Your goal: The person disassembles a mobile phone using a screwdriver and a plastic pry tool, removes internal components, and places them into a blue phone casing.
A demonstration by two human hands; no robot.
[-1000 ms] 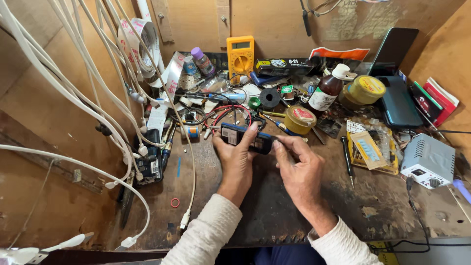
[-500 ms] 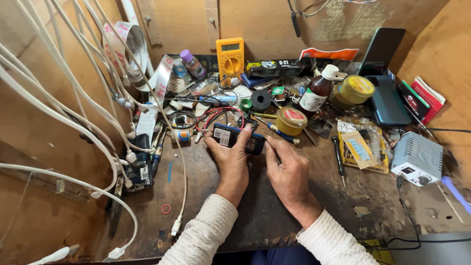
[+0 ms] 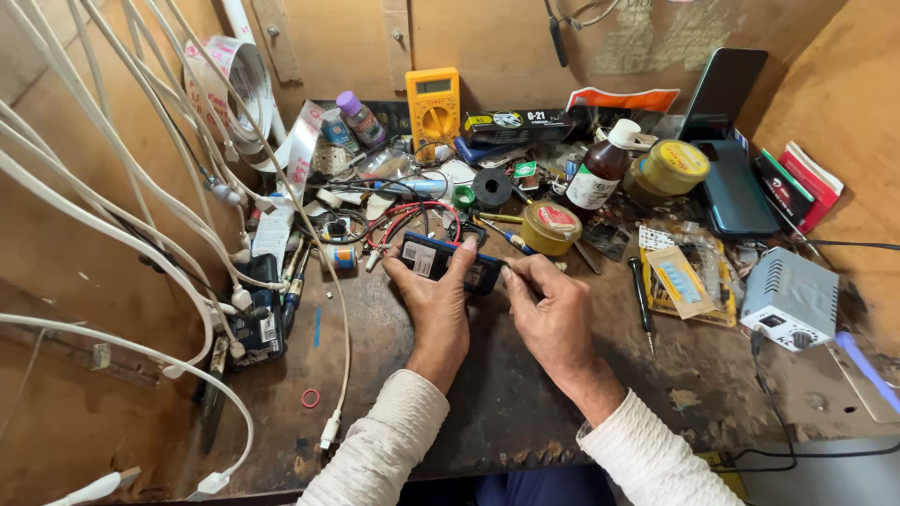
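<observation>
Left hand [image 3: 436, 305] and right hand [image 3: 553, 314] sit lower and nearer than a second ago, the small dark-blue phone [image 3: 450, 263] drawn back with them from the red and black leads [image 3: 412, 225]. Right fingers curled tighter at phone's right end.

Your left hand [image 3: 437, 305] lies on the workbench [image 3: 487, 412] palm down, fingers curled forward and closed around the dark blue device [image 3: 450, 262]. Your right hand [image 3: 555, 314] rests just beside it, fingertips bent and pinched at the device's right end. Both forearms, in white sleeves, come up from the bench's near edge.
</observation>
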